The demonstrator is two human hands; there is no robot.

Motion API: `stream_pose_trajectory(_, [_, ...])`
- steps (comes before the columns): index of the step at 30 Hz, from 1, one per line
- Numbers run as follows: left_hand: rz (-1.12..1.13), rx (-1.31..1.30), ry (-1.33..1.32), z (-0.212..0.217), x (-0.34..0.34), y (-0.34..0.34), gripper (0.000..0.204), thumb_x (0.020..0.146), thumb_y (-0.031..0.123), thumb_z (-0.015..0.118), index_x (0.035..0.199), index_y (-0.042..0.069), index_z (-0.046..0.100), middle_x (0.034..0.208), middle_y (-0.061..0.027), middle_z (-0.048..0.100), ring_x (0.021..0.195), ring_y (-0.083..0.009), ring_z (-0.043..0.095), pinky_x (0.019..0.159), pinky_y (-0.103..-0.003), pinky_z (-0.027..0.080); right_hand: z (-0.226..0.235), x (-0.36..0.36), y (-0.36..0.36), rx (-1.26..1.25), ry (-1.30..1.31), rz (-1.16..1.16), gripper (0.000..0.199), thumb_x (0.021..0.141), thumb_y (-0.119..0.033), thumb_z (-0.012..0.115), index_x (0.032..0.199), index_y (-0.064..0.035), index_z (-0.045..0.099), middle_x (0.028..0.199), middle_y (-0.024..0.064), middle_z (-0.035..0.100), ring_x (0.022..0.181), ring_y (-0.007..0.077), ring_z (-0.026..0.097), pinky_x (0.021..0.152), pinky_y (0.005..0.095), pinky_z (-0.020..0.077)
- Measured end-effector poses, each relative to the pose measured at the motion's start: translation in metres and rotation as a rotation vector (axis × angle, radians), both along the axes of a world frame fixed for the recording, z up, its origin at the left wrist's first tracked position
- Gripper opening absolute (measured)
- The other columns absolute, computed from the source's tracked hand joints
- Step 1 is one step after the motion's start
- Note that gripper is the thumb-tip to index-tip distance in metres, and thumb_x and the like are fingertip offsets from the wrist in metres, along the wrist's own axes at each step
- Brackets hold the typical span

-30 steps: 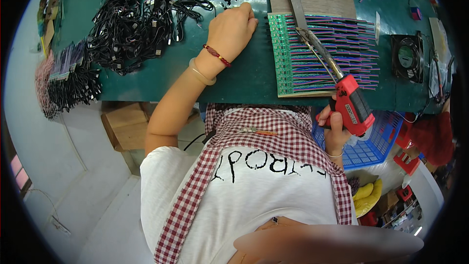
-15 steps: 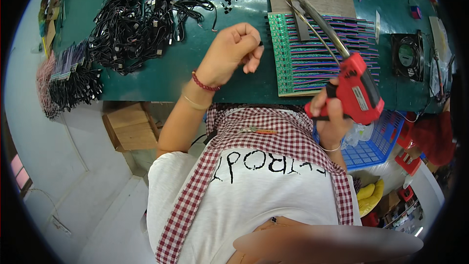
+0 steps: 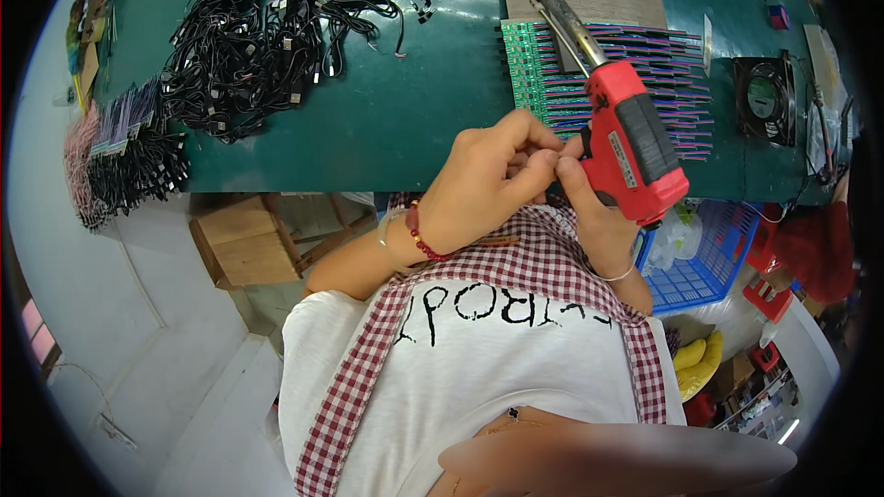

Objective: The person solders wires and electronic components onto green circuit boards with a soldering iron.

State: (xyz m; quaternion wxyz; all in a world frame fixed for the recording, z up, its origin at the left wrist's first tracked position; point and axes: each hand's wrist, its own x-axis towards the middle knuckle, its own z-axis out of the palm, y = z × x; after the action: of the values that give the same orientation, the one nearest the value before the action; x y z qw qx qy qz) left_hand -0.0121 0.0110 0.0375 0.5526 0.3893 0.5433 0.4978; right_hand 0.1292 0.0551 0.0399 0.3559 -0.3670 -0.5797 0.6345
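At the left of the green counter (image 3: 368,147) lies a pile of black USB cables (image 3: 249,64). Further right, the left hand (image 3: 483,170) meets the right at the counter's front edge; its grip is pressed together at the fingertips, anything between them hidden. The right hand's (image 3: 599,225) grip clasps a red soldering gun (image 3: 635,143), its barrel slanting above wired circuit boards (image 3: 528,74). The step in hand looks like fine two-handed fingertip handling; the next move likely calls for a steady gun, barrel clear of fingers.
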Motion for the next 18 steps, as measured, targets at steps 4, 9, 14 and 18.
stream_pose_trajectory(4, [-0.132, 0.111, 0.342, 0.004, -0.010, -0.001, 0.010, 0.086, 0.004, 0.053, 0.088, -0.006, 0.055, 0.075, -0.0092, 0.063, 0.062, -0.0109, 0.062, 0.055, -0.022, 0.051, -0.002, 0.002, -0.001, 0.163, -0.170, 0.009, 0.006, 0.084, -0.003, 0.059, 0.086, -0.0008, 0.055, 0.076, 0.0017, 0.054, 0.067, 0.0099, 0.049, 0.060, 0.0252, 0.0412])
stream_pose_trajectory(9, [-0.079, -0.036, 0.116, 0.006, -0.007, -0.004, 0.010, 0.087, 0.003, 0.053, 0.087, -0.006, 0.056, 0.072, -0.0090, 0.062, 0.060, -0.0108, 0.062, 0.054, -0.022, 0.051, -0.003, 0.003, -0.003, 0.092, -0.163, -0.009, 0.008, 0.083, -0.003, 0.060, 0.087, -0.0007, 0.055, 0.076, 0.0020, 0.054, 0.068, 0.0100, 0.050, 0.060, 0.0252, 0.0416])
stream_pose_trajectory(14, [-0.147, -0.039, 0.227, 0.005, -0.011, -0.007, 0.010, 0.087, 0.004, 0.053, 0.087, -0.005, 0.057, 0.069, -0.0081, 0.062, 0.059, -0.0103, 0.062, 0.053, -0.022, 0.050, -0.010, 0.008, -0.003, 0.189, -0.208, 0.009, 0.012, 0.080, -0.004, 0.064, 0.088, -0.0005, 0.055, 0.077, 0.0021, 0.054, 0.069, 0.0103, 0.051, 0.061, 0.0252, 0.0419])
stream_pose_trajectory(18, [-0.186, 0.035, 0.370, 0.005, -0.013, -0.007, 0.008, 0.085, 0.004, 0.054, 0.086, -0.004, 0.057, 0.067, -0.0070, 0.062, 0.057, -0.0095, 0.061, 0.051, -0.022, 0.048, -0.012, 0.008, -0.004, 0.133, -0.301, -0.009, 0.015, 0.078, -0.003, 0.066, 0.089, -0.0005, 0.055, 0.079, 0.0029, 0.055, 0.072, 0.0110, 0.053, 0.064, 0.0255, 0.0437])
